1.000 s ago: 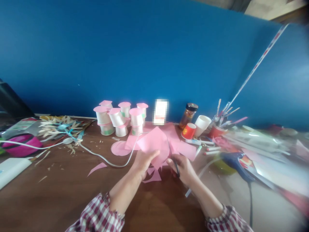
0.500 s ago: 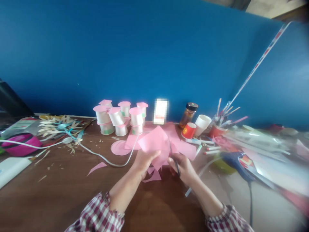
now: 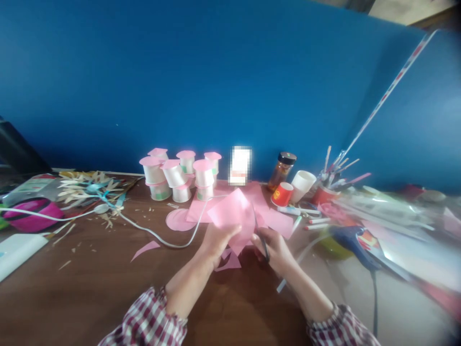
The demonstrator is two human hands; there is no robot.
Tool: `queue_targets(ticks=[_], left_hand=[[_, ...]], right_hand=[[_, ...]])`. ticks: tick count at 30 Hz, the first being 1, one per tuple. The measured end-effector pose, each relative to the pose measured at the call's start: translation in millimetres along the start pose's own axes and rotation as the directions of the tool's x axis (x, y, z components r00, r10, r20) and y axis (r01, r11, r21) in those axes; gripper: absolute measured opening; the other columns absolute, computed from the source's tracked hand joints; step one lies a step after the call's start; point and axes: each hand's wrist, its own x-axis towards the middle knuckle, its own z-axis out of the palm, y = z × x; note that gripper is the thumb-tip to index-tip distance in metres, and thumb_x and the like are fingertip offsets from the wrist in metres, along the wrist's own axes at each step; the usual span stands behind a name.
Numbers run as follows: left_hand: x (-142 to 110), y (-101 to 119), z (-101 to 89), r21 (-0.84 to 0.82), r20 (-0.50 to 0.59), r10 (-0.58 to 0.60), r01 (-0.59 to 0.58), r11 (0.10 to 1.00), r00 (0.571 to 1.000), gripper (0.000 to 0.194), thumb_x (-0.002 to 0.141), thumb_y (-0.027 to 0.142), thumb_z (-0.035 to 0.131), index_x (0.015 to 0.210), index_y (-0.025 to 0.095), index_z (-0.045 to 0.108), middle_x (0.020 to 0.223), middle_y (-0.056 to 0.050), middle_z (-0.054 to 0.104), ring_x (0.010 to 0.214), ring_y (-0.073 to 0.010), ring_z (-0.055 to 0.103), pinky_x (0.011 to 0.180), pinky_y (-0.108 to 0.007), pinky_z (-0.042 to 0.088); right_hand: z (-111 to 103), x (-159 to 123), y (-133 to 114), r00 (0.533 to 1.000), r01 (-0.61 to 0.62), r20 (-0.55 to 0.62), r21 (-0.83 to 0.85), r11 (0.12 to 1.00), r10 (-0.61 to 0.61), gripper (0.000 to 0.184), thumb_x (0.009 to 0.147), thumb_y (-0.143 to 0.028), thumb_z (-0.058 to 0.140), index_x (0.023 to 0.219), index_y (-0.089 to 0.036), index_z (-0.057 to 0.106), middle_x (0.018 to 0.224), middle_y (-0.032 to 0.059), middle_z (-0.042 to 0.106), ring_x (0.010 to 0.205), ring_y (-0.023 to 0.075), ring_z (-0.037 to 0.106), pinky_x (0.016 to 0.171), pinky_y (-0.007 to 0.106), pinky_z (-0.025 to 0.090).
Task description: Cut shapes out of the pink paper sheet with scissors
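My left hand (image 3: 216,242) pinches a sheet of pink paper (image 3: 232,214) and holds it up over the brown table (image 3: 90,283). My right hand (image 3: 275,250) is closed round a pair of dark-handled scissors (image 3: 262,240), whose blades reach up into the right edge of the sheet. Small pink offcuts (image 3: 230,262) lie on the table under both hands. More pink sheets (image 3: 273,221) and a pink paper disc (image 3: 178,220) lie just behind.
A cluster of white cups with pink tops (image 3: 180,175) stands at the back. A jar (image 3: 284,170), red and white paper cups (image 3: 291,190), markers (image 3: 309,221) and a blue glue gun (image 3: 356,242) crowd the right. A white cable (image 3: 151,233) crosses the table. Straw scraps (image 3: 90,190) lie left.
The pink sheet has turned slightly in my left hand and the scissors have shifted a little along its edge. Both hands stay in about the same place.
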Motion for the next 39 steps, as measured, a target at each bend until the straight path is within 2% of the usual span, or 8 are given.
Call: queue_targets(ticks=[7,19,32,39], left_hand=[[2,-5,-3.2,0.012,-0.029,0.004,-0.004,1.0,1.0,0.038,0.062,0.025,0.076,0.095,0.007,0.069,0.09,-0.017,0.071,0.082,-0.0303,0.066,0.069,-0.037,0.053],[3,-4,-4.5,0.007,-0.057,-0.021,0.021,1.0,0.998,0.041,0.06,0.028,0.078,0.094,0.007,0.068,0.091,-0.017,0.071,0.082,-0.0293,0.067,0.071,-0.038,0.054],[0,2,-4.1,-0.079,0.008,-0.077,0.078,0.994,0.997,0.042,0.061,0.026,0.078,0.096,0.006,0.066,0.095,-0.019,0.07,0.086,-0.0309,0.066,0.078,-0.042,0.052],[-1,6,-4.1,-0.083,-0.019,-0.124,0.122,0.989,0.992,0.038,0.059,0.024,0.079,0.09,0.006,0.067,0.085,-0.016,0.071,0.075,-0.0282,0.067,0.068,-0.039,0.053]], right_hand=[[-1,0,-5,1.0,0.026,-0.007,-0.03,0.999,-0.026,0.04,0.083,-0.047,0.057,0.058,-0.018,0.046,0.043,-0.0051,0.046,0.037,0.0077,0.043,0.038,0.018,0.034],[-4,-1,-3,0.999,0.029,-0.014,-0.087,0.996,-0.03,0.033,0.083,-0.045,0.058,0.066,-0.016,0.053,0.044,-0.0049,0.047,0.039,0.0084,0.043,0.04,0.019,0.034],[-5,-1,-5,0.999,0.031,-0.012,-0.125,0.992,-0.033,0.032,0.083,-0.044,0.058,0.067,-0.016,0.056,0.044,-0.0046,0.047,0.039,0.0095,0.043,0.041,0.021,0.033],[-6,-1,-5,1.0,0.018,-0.008,-0.138,0.99,-0.019,0.032,0.082,-0.045,0.058,0.07,-0.015,0.059,0.044,-0.0048,0.047,0.039,0.0096,0.044,0.042,0.021,0.035]])
